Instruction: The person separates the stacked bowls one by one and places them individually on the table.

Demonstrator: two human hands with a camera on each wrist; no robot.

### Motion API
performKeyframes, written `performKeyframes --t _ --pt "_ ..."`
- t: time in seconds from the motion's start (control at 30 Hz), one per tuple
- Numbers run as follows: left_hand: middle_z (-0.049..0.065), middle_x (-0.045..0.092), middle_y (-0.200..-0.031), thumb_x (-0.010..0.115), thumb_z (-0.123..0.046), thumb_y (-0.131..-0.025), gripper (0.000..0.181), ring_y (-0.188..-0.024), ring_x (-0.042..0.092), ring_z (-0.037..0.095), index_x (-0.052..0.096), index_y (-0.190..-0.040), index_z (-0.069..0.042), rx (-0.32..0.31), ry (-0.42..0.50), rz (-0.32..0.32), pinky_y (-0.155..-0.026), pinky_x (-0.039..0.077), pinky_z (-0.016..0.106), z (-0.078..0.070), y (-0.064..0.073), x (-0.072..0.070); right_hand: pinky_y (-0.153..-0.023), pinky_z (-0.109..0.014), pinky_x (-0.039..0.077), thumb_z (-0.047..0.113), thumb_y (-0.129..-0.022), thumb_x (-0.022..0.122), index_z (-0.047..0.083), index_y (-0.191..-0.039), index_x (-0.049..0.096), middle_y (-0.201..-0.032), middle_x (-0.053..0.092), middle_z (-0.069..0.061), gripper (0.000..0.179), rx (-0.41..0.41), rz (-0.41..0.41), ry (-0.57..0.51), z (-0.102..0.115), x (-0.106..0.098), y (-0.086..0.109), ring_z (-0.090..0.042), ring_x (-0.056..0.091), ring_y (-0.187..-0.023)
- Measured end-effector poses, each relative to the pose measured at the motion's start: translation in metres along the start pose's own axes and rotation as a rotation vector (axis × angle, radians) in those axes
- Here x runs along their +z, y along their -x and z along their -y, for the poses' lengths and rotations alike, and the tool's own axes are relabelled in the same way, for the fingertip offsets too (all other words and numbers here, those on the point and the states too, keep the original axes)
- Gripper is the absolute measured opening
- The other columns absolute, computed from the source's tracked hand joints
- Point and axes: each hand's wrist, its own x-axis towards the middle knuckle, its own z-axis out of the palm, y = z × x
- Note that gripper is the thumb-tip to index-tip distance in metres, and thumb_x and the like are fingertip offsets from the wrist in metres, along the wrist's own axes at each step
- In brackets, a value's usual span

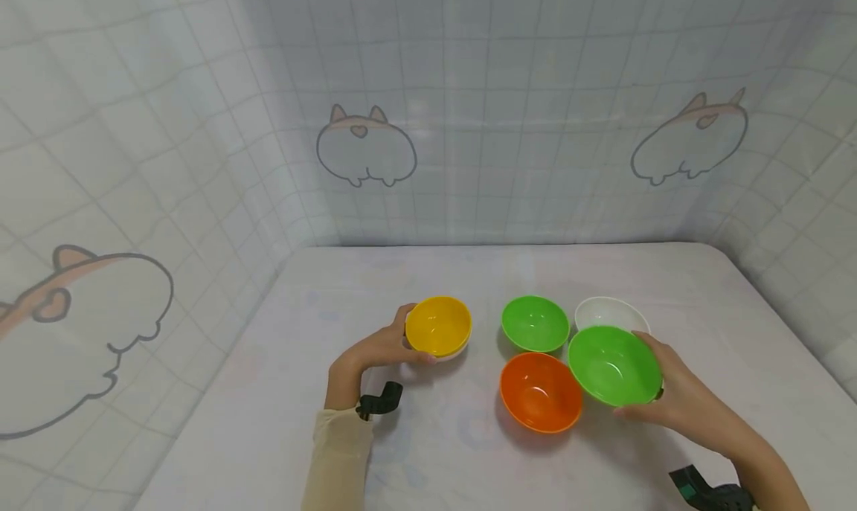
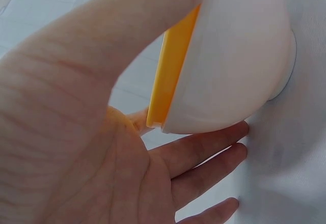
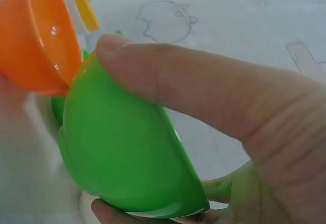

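Note:
My left hand (image 1: 383,349) grips a yellow bowl (image 1: 438,325) nested inside a white bowl (image 2: 234,56). In the left wrist view the thumb lies over the two rims and the fingers reach under the white bowl's side, its foot close to the table. On the right, my right hand (image 1: 689,392) holds a green bowl (image 1: 614,364) by its side, thumb at the near rim and fingers around the far side. The held green bowl is tilted, its inside facing up in the head view. An orange bowl (image 1: 541,393) stands just left of it.
A second green bowl (image 1: 535,323) sits behind the orange one. Another white bowl (image 1: 611,314) is partly hidden behind the held green bowl. The pale cloth-covered table (image 1: 281,422) meets patterned white curtains (image 1: 509,124) at its back and sides.

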Motion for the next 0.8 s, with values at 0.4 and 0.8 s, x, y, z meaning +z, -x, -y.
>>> performKeyframes --t 0.4,0.8 --pt "0.016 0.047 -0.139 0.082 -0.044 -0.073 0.108 -0.123 0.047 0.029 0.013 -0.151 -0.016 0.02 -0.006 0.002 -0.102 0.035 0.054 0.003 0.002 -0.002 -0.079 -0.06 0.045 0.02 -0.065 0.09 -0.011 -0.144 0.02 -0.134 0.034 -0.033 0.11 0.076 -0.024 0.071 -0.018 0.009 0.027 -0.044 0.041 -0.111" --pt "0.013 0.047 -0.139 0.082 -0.044 -0.073 0.106 -0.122 0.047 0.027 0.014 -0.151 -0.019 -0.001 0.017 0.0 -0.101 0.035 0.053 0.003 0.001 -0.002 -0.082 -0.068 0.041 0.022 -0.065 0.089 -0.013 -0.144 0.018 -0.134 0.033 -0.036 0.112 0.12 -0.018 0.115 -0.035 0.015 0.037 -0.049 0.041 -0.113"
